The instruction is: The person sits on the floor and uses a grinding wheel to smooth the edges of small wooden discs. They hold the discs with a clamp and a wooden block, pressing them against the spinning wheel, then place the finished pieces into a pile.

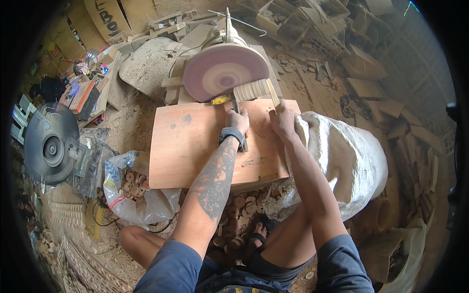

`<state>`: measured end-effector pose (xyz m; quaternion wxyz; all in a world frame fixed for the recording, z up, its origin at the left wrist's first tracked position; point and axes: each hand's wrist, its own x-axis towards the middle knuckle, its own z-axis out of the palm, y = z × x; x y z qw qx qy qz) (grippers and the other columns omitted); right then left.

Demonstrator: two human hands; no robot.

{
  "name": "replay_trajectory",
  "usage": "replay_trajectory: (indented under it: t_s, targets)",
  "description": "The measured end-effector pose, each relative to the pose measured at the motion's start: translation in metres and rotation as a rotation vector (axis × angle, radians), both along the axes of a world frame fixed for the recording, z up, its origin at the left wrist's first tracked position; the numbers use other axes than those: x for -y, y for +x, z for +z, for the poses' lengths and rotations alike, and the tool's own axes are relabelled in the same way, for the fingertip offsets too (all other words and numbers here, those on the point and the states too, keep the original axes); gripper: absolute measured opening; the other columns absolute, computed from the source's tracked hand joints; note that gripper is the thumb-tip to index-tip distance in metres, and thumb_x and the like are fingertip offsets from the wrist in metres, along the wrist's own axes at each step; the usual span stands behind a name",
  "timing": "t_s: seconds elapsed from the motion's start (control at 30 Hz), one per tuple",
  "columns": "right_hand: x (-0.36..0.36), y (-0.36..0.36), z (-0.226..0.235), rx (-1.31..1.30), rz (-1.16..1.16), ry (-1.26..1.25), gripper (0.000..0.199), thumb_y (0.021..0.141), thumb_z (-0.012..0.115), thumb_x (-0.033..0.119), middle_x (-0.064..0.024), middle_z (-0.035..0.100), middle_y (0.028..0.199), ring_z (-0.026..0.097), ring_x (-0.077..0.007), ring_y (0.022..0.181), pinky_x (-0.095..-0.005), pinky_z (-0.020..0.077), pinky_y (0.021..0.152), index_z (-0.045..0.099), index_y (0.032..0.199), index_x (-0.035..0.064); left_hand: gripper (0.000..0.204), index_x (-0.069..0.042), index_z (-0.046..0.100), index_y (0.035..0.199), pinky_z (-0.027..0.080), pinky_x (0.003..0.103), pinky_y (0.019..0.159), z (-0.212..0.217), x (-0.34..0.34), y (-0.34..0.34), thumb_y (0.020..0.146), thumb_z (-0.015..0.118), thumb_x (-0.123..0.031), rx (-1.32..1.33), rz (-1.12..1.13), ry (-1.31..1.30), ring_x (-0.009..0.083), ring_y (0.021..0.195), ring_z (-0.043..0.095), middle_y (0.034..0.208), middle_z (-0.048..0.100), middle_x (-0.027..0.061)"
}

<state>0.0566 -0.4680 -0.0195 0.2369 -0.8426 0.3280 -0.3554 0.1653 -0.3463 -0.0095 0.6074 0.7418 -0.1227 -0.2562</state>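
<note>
A row of round wooden discs (251, 90), pressed side by side like a roll, lies against the lower right of a large disc sander's pinkish round face (215, 71). My right hand (283, 118) is closed around a pale wooden stick (272, 93), which stands at the right end of the row. My left hand (237, 121) is closed on a dark bar-shaped tool (235, 105) near the row's left end. A small yellow piece (221, 99) sits beside the bar, by the sander's lower edge. Both hands are over a wooden board (190, 141).
A large white sack (351, 161) bulges right of the board. At left stand a black fan (51, 146) and a clear plastic bag (141, 205) of wooden discs. More discs (239, 215) lie below the board. Wood scraps (366, 88) cover the right side.
</note>
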Motion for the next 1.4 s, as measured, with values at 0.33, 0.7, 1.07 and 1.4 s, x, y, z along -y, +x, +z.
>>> replay_trajectory:
  t_s: [0.33, 0.7, 1.07, 1.4]
  targets:
    - [0.009, 0.0, -0.008, -0.07, -0.017, -0.022, 0.031, 0.08, 0.068, 0.022, -0.0242, 0.064, 0.071, 0.063, -0.0466, 0.072, -0.0526, 0.0504, 0.065, 0.052, 0.098, 0.0022, 0.038, 0.006, 0.05, 0.097, 0.045, 0.038, 0.033, -0.004, 0.002, 0.002, 0.094, 0.058, -0.03, 0.029, 0.008, 0.076, 0.0262, 0.038, 0.058, 0.064, 0.062, 0.0162]
    - [0.007, -0.003, -0.001, -0.125, 0.008, 0.043, 0.03, 0.08, 0.063, 0.019, -0.0276, 0.064, 0.076, 0.062, -0.0487, 0.076, -0.0539, 0.0495, 0.07, 0.049, 0.098, 0.0008, 0.031, 0.0, 0.043, 0.084, 0.039, 0.036, 0.026, -0.007, 0.005, 0.003, 0.096, 0.057, -0.025, -0.002, 0.019, 0.014, 0.0189, 0.033, 0.047, 0.052, 0.049, 0.0075]
    - [0.005, -0.006, 0.003, -0.14, 0.021, 0.07, 0.029, 0.079, 0.063, 0.018, -0.0281, 0.064, 0.078, 0.063, -0.048, 0.078, -0.053, 0.0493, 0.072, 0.049, 0.098, 0.0007, 0.03, 0.002, 0.046, 0.088, 0.041, 0.037, 0.029, -0.004, 0.004, 0.001, 0.095, 0.058, -0.025, 0.008, 0.025, 0.042, 0.0213, 0.035, 0.052, 0.056, 0.054, 0.0101]
    - [0.004, -0.006, 0.006, -0.158, 0.022, 0.086, 0.029, 0.078, 0.063, 0.016, -0.0282, 0.065, 0.079, 0.063, -0.0476, 0.08, -0.0529, 0.0493, 0.074, 0.049, 0.099, 0.0002, 0.034, 0.006, 0.051, 0.096, 0.045, 0.038, 0.032, -0.006, 0.005, 0.002, 0.093, 0.057, -0.027, 0.0, 0.025, 0.068, 0.0258, 0.038, 0.058, 0.062, 0.062, 0.0151]
